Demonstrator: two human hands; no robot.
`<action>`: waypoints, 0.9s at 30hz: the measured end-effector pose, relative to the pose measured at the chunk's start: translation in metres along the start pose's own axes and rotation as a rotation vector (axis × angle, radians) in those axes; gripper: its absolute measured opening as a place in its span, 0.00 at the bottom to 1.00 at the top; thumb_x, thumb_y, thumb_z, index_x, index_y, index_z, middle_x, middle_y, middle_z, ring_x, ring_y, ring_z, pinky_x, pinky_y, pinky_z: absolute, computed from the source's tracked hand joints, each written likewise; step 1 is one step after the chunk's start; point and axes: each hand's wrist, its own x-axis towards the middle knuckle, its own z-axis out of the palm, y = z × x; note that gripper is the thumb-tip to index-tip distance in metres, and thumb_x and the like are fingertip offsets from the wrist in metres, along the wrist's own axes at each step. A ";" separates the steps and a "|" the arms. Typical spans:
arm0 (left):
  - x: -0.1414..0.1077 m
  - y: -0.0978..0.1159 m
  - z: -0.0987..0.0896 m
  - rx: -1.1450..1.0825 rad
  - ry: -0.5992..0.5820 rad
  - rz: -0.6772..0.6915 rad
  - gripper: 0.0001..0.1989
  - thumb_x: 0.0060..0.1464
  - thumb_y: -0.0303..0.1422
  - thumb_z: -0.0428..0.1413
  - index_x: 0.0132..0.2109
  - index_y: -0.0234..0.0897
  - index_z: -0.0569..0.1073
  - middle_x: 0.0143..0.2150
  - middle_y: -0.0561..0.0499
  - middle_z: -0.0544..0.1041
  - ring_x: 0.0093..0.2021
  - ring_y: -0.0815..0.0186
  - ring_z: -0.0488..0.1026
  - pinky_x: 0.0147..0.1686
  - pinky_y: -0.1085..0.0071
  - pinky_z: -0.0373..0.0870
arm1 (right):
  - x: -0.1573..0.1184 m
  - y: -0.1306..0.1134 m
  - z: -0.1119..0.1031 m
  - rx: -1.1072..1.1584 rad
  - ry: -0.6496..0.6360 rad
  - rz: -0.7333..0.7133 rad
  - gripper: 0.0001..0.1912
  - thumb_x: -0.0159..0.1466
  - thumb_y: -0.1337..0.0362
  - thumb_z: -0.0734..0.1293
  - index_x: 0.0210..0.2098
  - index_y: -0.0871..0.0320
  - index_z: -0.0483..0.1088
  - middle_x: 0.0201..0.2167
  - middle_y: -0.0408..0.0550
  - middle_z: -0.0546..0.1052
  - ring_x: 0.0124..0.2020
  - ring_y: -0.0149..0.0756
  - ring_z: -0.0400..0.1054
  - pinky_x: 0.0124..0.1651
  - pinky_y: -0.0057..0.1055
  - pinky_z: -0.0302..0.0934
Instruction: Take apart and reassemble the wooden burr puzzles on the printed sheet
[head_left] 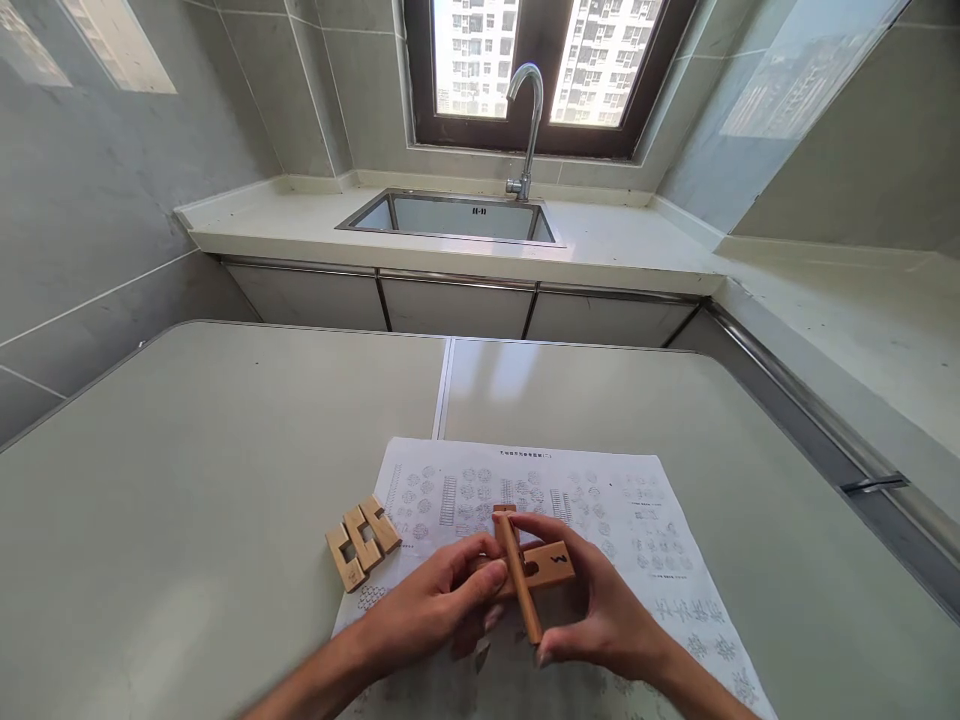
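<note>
Bar [522,590] and block [555,565] are held crossed above the printed sheet [622,500], between the two hands. The bar is tilted, its far end met by the index fingertip of the right hand [604,615] and its near end set just beside the thumb of the same hand. It is thus spanned lengthwise by those fingers, which are curved around it with a gap left between them and its middle. The block, marked in black near its right end and pierced by a dark hole, is passed beneath the bar; its marked end is pointed into the hollow of the right hand. At its left end the block is pinched by the left hand [457,590], with the thumb laid on top near the bar and the fingers bent behind and below. By the far end of the bar, a short length of another piece [504,509] is seen; the rest is hidden.

To the left of the left hand, well apart from its fingers, three notched pieces [363,542] are laid side by side across the left edge of the sheet, partly on the table [217,500]. Beyond the table, a sink [457,215] is set into the counter [622,230], with a tap [534,130] behind it.
</note>
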 end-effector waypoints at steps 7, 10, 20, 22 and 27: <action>-0.001 -0.004 0.002 0.010 0.046 -0.003 0.25 0.66 0.58 0.54 0.47 0.39 0.66 0.28 0.60 0.68 0.21 0.75 0.58 0.24 0.74 0.56 | -0.001 -0.004 0.003 -0.021 -0.006 -0.026 0.52 0.47 0.45 0.86 0.67 0.45 0.68 0.59 0.56 0.78 0.58 0.58 0.74 0.65 0.54 0.64; 0.000 -0.005 0.003 -0.006 0.042 0.018 0.25 0.66 0.57 0.55 0.49 0.39 0.66 0.27 0.61 0.67 0.21 0.74 0.57 0.24 0.74 0.54 | 0.000 -0.004 0.004 -0.020 -0.016 -0.039 0.53 0.47 0.45 0.86 0.68 0.45 0.67 0.62 0.57 0.76 0.59 0.58 0.74 0.64 0.53 0.66; 0.000 -0.002 0.002 -0.122 -0.015 0.006 0.24 0.65 0.56 0.58 0.49 0.39 0.66 0.32 0.58 0.69 0.23 0.75 0.58 0.25 0.74 0.57 | -0.001 -0.003 0.004 -0.063 0.011 -0.059 0.54 0.49 0.44 0.85 0.70 0.48 0.65 0.52 0.56 0.82 0.56 0.59 0.77 0.67 0.56 0.63; 0.000 -0.001 0.001 -0.147 -0.037 -0.001 0.23 0.65 0.55 0.58 0.48 0.39 0.66 0.33 0.57 0.70 0.23 0.75 0.59 0.25 0.74 0.58 | -0.001 -0.004 0.004 -0.079 0.022 -0.074 0.53 0.50 0.44 0.84 0.70 0.48 0.65 0.50 0.55 0.83 0.54 0.58 0.77 0.69 0.57 0.61; 0.002 -0.002 0.000 -0.073 -0.067 0.013 0.23 0.67 0.56 0.54 0.45 0.38 0.66 0.31 0.55 0.75 0.22 0.74 0.63 0.25 0.74 0.60 | -0.002 -0.003 0.003 -0.081 0.015 -0.088 0.51 0.51 0.43 0.83 0.69 0.48 0.66 0.52 0.55 0.81 0.54 0.57 0.77 0.67 0.56 0.62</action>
